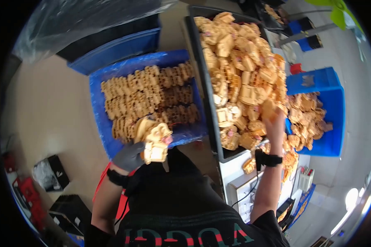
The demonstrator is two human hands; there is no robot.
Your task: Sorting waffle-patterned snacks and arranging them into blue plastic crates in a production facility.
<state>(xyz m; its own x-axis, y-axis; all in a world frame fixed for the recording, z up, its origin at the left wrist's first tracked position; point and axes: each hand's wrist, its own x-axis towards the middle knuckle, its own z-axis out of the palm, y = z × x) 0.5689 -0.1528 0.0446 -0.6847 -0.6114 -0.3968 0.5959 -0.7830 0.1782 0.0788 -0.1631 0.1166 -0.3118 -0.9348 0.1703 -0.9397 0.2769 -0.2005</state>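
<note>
Gripping a stack of tan wooden pieces [156, 142], the gloved left hand [130, 156] hovers at the blue crate's [97, 103] near edge. The right hand [275, 121] reaches into the heap on the black tray [212, 123]; fingers buried, grip unclear. Risk: loose stack could slip, unsupported below. Piece detail blurred.

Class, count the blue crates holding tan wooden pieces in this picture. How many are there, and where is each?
2. One blue crate sits left of the dark tray, pieces stacked in rows; the other blue crate sits at the right, pieces heaped loosely. More may be hidden.
</note>
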